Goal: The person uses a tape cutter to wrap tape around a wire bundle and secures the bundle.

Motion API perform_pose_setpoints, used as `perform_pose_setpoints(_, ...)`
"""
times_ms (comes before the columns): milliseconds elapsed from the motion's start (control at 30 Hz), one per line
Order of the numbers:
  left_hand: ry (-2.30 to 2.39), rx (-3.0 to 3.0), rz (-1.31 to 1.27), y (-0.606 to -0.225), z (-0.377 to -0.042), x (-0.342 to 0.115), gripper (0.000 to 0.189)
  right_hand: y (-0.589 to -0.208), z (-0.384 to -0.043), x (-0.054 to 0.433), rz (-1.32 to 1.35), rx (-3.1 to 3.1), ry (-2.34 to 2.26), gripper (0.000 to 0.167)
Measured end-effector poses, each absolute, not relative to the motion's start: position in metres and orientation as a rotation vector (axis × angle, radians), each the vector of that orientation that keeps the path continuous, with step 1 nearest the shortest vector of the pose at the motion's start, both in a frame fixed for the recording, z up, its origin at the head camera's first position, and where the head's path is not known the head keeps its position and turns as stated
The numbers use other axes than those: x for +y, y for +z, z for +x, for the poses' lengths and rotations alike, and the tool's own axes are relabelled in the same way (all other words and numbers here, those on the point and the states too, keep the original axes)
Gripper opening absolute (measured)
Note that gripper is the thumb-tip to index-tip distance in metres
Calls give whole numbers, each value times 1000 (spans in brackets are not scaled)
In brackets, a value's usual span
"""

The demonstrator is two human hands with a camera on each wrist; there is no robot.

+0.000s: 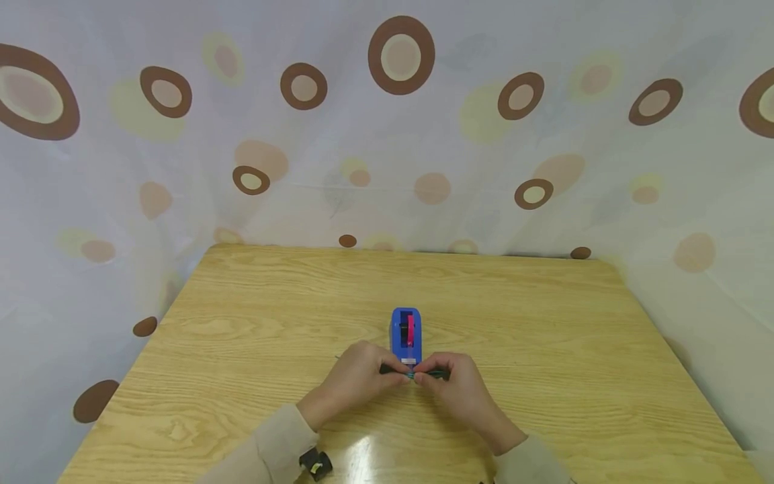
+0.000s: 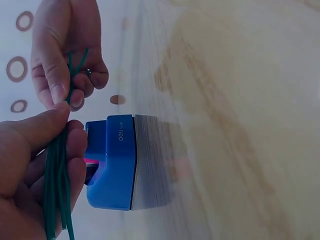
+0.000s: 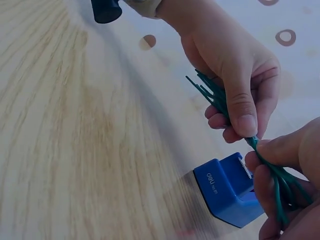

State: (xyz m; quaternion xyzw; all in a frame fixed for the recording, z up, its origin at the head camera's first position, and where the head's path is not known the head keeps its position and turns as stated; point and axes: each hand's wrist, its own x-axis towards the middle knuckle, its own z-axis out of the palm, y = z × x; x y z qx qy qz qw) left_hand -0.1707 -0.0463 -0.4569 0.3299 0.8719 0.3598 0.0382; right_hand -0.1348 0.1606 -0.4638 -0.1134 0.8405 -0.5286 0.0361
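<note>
A bundle of thin green wire-like strands [image 2: 59, 180] is stretched between my two hands, just in front of a blue tape dispenser [image 1: 397, 343]. My left hand [image 1: 365, 370] pinches the bundle between thumb and fingers near its middle. Right beside it, my right hand [image 1: 456, 386] pinches the same bundle, the fingertips of both hands nearly meeting. In the right wrist view, loose strand ends [image 3: 202, 87] stick out past the left hand. A pink tape core [image 1: 410, 329] sits in the dispenser. Whether tape lies round the strands is hidden by the fingers.
A wood-grain table [image 1: 242, 316] spreads beneath the hands. Behind and at both sides hangs a pale curtain [image 1: 338, 134] with brown ring patterns. A small black device [image 1: 316, 464] is at the left sleeve.
</note>
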Motion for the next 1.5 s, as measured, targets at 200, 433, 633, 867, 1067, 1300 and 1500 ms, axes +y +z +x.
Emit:
perform_pose_setpoints(200, 1087, 2632, 1009, -458, -175, -47, 11, -466, -133, 160, -378, 2646, -1624, 3)
perform_pose_setpoints(433, 1074, 2557, 1007, -456, -176, -47, 10, -467, -131, 160, -442, 2730, -1576, 10)
perform_pose_setpoints(633, 1061, 2502, 1001, -458, -180, -47, 14, -469, -129, 160, -524, 2784, -1545, 18)
perform_pose_setpoints(867, 1132, 2470, 922, -459, -180, -47, 10, -471, -129, 160, -553, 2786, -1560, 20)
perform_pose_setpoints(1067, 1219, 2443, 892, -461, -180, -47, 10, -470, -129, 160, -551, 2795, -1563, 21)
perform_pose_setpoints(1300, 1255, 2451, 874, -463, -179, -46, 9, -469, -129, 160, -528, 2810, -1488, 18)
perform_pose_setpoints(1500, 1221, 2501, 923, -464, -178, -45, 7, -464, -132, 163, -522, 2781, -1435, 11)
